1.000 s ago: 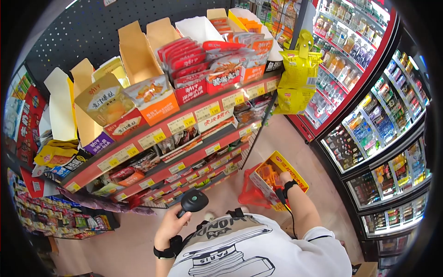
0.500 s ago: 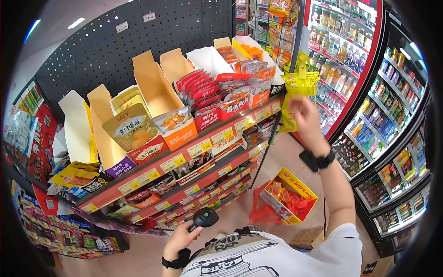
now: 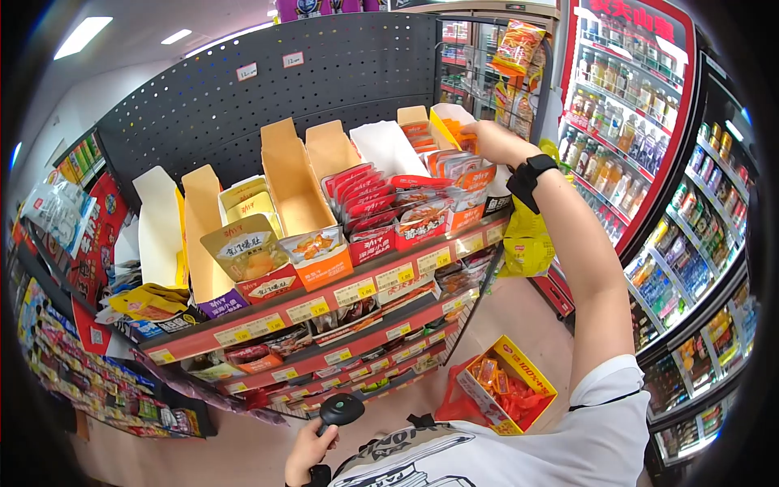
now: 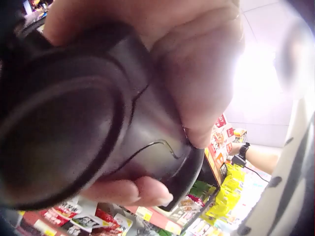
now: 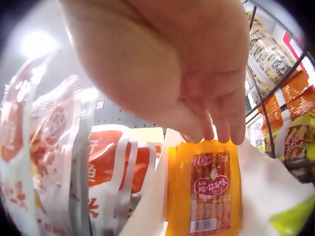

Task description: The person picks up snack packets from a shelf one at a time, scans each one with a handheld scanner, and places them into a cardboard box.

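Observation:
My left hand (image 3: pixel 311 449) grips a black handheld barcode scanner (image 3: pixel 341 410), low before the white shirt; up close in the left wrist view, the scanner (image 4: pixel 54 142) fills much of the picture with fingers curled round it. At the shelf's far right end, my right hand (image 3: pixel 497 142) reaches down to an open white box (image 5: pixel 275 191) of orange snack packets. In the right wrist view its fingers and thumb pinch the top edge of an orange snack packet (image 5: pixel 210 189), which stands upright with a clear window showing reddish strips.
Open cartons of red and silver snack packets (image 3: pixel 361 199) line the top shelf before a black pegboard (image 3: pixel 349 77). Yellow bags (image 3: pixel 527 243) hang at the shelf's end. A yellow-and-white box (image 3: pixel 507 390) of orange packets stands below by something red. Drink fridges (image 3: pixel 625 122) line the right.
My right hand has risen from the box on the floor, past the hanging yellow bags, to the white box on the top shelf. The left hand keeps its grip on the scanner.

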Demonstrator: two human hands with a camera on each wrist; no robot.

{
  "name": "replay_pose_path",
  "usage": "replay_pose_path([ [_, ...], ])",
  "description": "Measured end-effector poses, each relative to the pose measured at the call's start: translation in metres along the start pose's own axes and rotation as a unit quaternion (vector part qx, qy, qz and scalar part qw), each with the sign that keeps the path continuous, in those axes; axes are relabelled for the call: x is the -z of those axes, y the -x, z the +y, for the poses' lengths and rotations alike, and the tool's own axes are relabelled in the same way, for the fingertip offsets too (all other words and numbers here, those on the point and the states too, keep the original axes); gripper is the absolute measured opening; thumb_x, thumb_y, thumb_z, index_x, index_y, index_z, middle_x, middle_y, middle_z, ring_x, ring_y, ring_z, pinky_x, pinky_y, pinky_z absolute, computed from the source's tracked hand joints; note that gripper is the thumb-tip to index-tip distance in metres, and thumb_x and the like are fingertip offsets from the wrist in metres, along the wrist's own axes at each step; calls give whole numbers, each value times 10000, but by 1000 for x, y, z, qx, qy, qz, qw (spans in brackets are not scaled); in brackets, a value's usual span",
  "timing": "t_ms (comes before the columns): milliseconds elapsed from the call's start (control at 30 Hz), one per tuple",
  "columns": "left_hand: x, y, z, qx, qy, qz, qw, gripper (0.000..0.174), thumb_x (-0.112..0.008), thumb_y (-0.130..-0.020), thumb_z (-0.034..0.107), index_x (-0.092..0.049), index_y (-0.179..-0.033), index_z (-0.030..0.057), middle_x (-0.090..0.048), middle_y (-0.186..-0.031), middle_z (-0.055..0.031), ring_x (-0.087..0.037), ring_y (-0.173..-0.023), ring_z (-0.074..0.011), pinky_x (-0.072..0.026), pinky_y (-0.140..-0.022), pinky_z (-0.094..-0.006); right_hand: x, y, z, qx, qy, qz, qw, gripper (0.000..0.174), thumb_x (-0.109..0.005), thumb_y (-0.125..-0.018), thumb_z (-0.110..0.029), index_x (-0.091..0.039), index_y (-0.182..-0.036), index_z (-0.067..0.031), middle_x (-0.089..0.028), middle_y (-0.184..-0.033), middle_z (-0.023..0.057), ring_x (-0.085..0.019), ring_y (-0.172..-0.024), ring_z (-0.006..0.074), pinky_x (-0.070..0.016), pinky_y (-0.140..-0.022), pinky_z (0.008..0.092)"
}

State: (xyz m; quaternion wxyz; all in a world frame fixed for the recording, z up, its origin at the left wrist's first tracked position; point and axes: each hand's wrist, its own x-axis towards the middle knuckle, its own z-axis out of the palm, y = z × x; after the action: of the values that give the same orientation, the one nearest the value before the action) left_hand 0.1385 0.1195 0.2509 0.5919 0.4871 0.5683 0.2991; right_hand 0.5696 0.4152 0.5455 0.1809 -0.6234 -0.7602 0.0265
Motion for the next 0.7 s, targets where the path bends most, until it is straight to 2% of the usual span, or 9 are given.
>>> replay_pose_path([
  [67,-5,0,0,2,3,11,1000,216,-579,-862,203,-558,-887,-10,-574,-685,-34,-536,-582,-94,-439,-535,-237,-2,3,-6,-7,18,24,1000,454,-432,-725,110,-546,-1150,0,-589,-1092,203,-573,-1013,310,-448,-853,333],
  [167,-13,0,4,6,7,13,1000,211,-577,-863,197,-565,-896,-11,-575,-684,-34,-536,-580,-93,-440,-533,-236,-2,11,-8,-30,13,57,998,306,-514,-725,62,-588,-1013,-11,-614,-994,167,-581,-939,312,-459,-780,350],
  [200,-14,-1,7,7,8,7,1000,209,-577,-863,194,-567,-902,-11,-574,-684,-33,-536,-582,-93,-441,-534,-236,-5,8,0,-31,12,57,998,306,-514,-725,62,-588,-1013,-11,-614,-994,167,-581,-939,312,-459,-780,350],
  [267,-17,-2,14,10,-3,3,1000,211,-577,-864,195,-567,-912,-11,-573,-684,-31,-535,-582,-91,-442,-536,-235,-12,1,16,91,165,172,967,208,-562,-721,22,-602,-924,-5,-612,-870,150,-580,-871,300,-473,-740,372],
  [433,-17,-6,13,-4,-16,-18,1000,225,-581,-866,205,-566,-931,-10,-571,-684,-27,-532,-582,-87,-444,-541,-233,-13,6,28,118,218,156,956,122,-594,-708,-57,-618,-823,-24,-598,-855,139,-555,-877,309,-462,-746,396],
  [500,-18,-6,14,4,-26,-31,999,262,-547,-879,269,-545,-883,7,-580,-713,-28,-543,-615,-94,-439,-565,-235,-10,12,25,112,217,144,959,103,-596,-712,-84,-620,-792,-23,-599,-862,139,-557,-874,308,-464,-737,393],
  [567,-18,-7,11,4,-25,-37,999,257,-545,-881,265,-542,-883,8,-577,-711,-28,-539,-614,-94,-440,-568,-235,2,30,7,76,163,226,957,82,-578,-731,-104,-610,-730,-28,-603,-850,137,-567,-860,312,-467,-719,395],
  [633,-17,-13,5,6,-23,-43,999,252,-544,-884,261,-540,-883,9,-574,-709,-29,-535,-612,-93,-441,-572,-234,9,43,4,83,113,373,917,105,-568,-781,-144,-576,-772,-40,-599,-755,153,-590,-740,333,-461,-654,429],
  [700,-18,-18,-3,-8,-18,-46,999,245,-591,-862,232,-568,-930,-3,-572,-685,-18,-533,-583,-85,-443,-546,-233,19,77,-11,83,87,475,872,155,-543,-854,-193,-551,-834,-40,-584,-736,179,-576,-669,344,-441,-567,391],
])
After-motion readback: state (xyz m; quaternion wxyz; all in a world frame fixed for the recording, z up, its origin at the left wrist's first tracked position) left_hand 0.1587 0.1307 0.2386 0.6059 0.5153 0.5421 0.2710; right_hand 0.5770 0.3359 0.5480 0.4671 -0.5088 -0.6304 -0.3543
